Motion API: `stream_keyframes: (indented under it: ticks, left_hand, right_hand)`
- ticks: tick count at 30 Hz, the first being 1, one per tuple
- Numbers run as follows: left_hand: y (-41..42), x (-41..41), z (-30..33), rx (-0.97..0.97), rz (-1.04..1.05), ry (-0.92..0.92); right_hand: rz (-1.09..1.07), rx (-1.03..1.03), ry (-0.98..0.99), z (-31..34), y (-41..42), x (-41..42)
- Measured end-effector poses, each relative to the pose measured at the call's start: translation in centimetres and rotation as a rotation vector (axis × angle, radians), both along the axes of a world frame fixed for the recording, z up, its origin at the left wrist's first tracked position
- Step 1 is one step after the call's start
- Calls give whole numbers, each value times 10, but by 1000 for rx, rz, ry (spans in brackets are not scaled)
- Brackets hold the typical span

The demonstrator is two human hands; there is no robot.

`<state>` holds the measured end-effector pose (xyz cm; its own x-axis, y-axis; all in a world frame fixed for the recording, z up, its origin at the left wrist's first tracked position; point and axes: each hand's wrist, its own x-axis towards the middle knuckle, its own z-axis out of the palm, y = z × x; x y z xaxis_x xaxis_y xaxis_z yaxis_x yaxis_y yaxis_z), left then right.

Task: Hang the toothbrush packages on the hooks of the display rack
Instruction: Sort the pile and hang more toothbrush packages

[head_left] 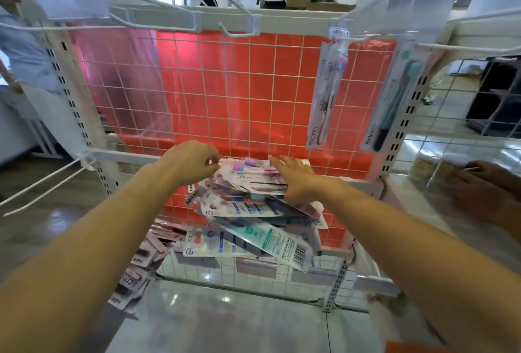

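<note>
A heap of toothbrush packages (248, 211) lies on the low shelf of the white wire display rack (225, 93). On top is a package with a pink and purple toothbrush (251, 168). My left hand (190, 162) pinches that top package at its left end. My right hand (293, 180) lies flat on the heap's right side, fingers straight. Two packages hang from hooks at the upper right: a pink one (327, 93) and a teal one (394, 99). Bare white hooks (239, 23) jut out along the top bar.
More packages (141, 273) have spilled to the lower left of the shelf. Long bare hooks (42, 183) stick out at the left. A person (25, 51) stands at the far left. Another person's hand (485, 192) reaches in from the right. Shiny tiled floor lies below.
</note>
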<state>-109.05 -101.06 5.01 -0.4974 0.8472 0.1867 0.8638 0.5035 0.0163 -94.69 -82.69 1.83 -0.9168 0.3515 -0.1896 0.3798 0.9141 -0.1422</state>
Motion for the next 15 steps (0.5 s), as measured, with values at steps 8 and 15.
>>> stream_keyframes:
  ticks: [8,15]
  left_hand:
    - [3,-13,-7,19,1,-72]
    - [6,-19,-10,71,-24,-114]
  right_hand:
    - [21,-126,-35,6,-3,-9]
    - [48,-169,10,3,10,-9]
